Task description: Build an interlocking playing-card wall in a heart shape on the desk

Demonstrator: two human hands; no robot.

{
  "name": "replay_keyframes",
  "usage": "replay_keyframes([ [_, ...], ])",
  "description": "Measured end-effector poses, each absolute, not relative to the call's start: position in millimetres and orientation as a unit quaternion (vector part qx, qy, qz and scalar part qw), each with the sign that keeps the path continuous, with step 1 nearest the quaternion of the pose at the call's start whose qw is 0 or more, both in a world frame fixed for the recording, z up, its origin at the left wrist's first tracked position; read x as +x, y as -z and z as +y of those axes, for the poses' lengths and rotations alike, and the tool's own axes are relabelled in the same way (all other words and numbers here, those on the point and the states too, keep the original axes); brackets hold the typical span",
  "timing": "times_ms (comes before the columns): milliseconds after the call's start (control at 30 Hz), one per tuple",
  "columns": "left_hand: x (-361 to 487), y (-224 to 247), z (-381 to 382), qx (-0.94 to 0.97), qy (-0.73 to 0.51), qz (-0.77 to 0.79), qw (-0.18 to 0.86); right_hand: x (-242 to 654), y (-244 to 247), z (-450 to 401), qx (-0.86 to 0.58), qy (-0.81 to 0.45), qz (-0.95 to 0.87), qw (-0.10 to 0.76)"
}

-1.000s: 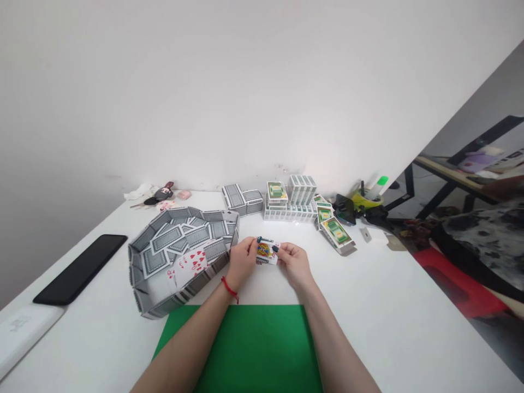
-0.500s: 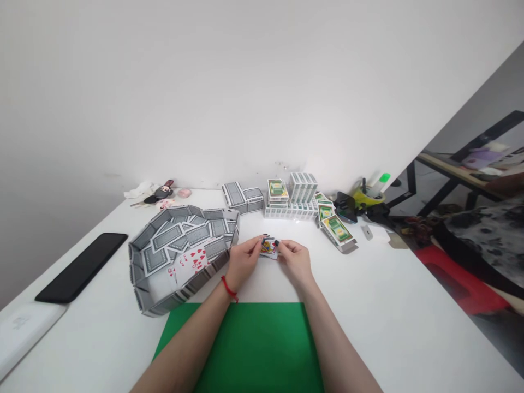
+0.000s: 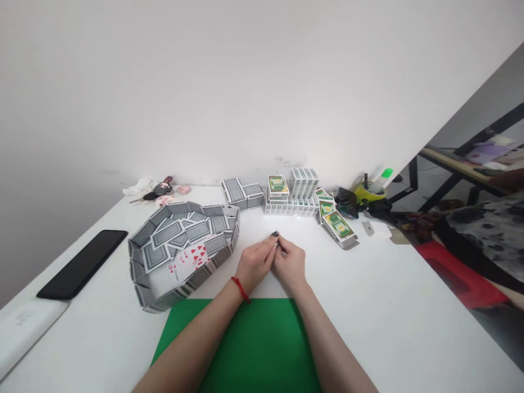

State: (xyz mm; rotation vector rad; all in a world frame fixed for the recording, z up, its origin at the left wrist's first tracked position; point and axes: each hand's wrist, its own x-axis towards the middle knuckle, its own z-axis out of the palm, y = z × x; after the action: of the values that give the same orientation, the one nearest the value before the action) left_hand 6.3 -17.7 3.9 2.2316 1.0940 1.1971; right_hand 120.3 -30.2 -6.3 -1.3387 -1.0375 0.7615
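In the head view, the left hand [image 3: 254, 266] and the right hand [image 3: 290, 267] are brought together at the fingertips, just beyond the far edge of the green mat [image 3: 264, 338] on the white table [image 3: 380, 311]. Between them a small piece is pinched; it is almost wholly covered by the fingers, and its form cannot be made out — a card being folded or pressed is the likeliest reading.

To the left, loose cards [image 3: 167, 234] are piled in a tray [image 3: 197, 279] built of cards, whose near wall is set by the mat's far left corner; red-pipped cards [image 3: 192, 261] are laid face up toward its near side. Toward the table's far edge, card-backed blocks [image 3: 235, 195] and stacked card boxes [image 3: 291, 207] are placed.

The step in hand is judged to be fine work with the fingertips. For the next move, an even pinch by both hands would be called for — with the edges aligned before any crease is pressed.
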Motion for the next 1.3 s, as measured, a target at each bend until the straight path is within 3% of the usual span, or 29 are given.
replay_keyframes([
  [233, 1.7, -10.4, -3.2, 0.592, -0.532, 0.519, 0.311, 114.3, -2.0, -24.6, -0.399, -0.552, -0.343, 0.646],
  [367, 0.8, -9.5, -0.3, 0.532, -0.560, 0.543, 0.329, 111.8, -0.6, -23.7, -0.341, -0.667, -0.290, 0.595],
  [600, 1.0, -9.3, -8.7, 0.636, -0.495, 0.480, 0.346, 135.1, 1.0, -19.0, -0.357, -0.627, -0.223, 0.655],
  [800, -1.8, -9.0, -3.7, 0.607, -0.477, 0.388, 0.504, 140.0, 0.4, -23.0, -0.416, -0.587, -0.286, 0.633],
  [900, -4.5, -8.3, 0.4, 0.587, -0.481, 0.377, 0.532, 135.3, 1.2, -24.8, -0.434, -0.582, -0.326, 0.606],
  [1300, -17.9, -9.2, 3.5, 0.742, -0.403, 0.337, 0.417, 142.2, 14.9, -21.3, -0.470, -0.568, -0.404, 0.542],
])
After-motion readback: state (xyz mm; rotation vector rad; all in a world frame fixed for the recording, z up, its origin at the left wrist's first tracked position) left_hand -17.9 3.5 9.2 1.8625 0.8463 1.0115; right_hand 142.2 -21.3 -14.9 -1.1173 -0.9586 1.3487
